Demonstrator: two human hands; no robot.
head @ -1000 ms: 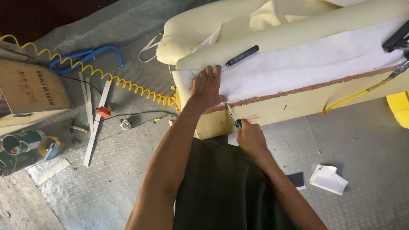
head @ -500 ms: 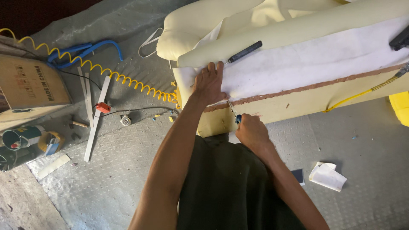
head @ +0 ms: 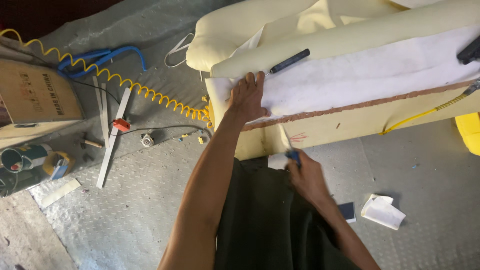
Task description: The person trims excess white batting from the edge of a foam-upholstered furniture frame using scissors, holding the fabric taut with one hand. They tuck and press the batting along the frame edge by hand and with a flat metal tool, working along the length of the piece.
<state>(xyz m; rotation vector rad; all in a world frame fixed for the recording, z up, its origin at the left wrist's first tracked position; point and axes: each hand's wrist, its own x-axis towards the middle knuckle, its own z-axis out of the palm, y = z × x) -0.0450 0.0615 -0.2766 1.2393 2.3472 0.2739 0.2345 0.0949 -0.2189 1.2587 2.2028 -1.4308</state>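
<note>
On a grey metal floor (head: 150, 200) with a raised tread pattern, stood over a cream upholstered seat piece (head: 320, 35) tipped on its side. Kept the left hand (head: 246, 97) flat, fingers spread wide, on the white wadding (head: 360, 75) near the piece's left end, just above the brown raw fabric edge (head: 360, 105). Closed the right hand (head: 306, 175) around a blue-handled tool (head: 293, 154), its thin blade angled up toward the yellow foam side (head: 330, 127) beside a small red mark (head: 298, 137). Left a black-handled screwdriver (head: 289, 61) lying on the wadding, just beyond the left fingertips. Trailed a coiled yellow air hose (head: 150, 95) across the floor from the upper left to the piece's corner. Noted a cardboard box (head: 35, 97), paint tins (head: 22, 160), pale wooden strips (head: 112, 140), a blue hose (head: 100, 55) and a folded white paper (head: 382, 211) scattered about.

Could not make out the tool's tip against the foam, nor whether it touched. Lost a black object (head: 470, 50) and a yellow thing (head: 470, 132) to the right frame edge, and the floor beneath the body to dark clothing (head: 265, 220).
</note>
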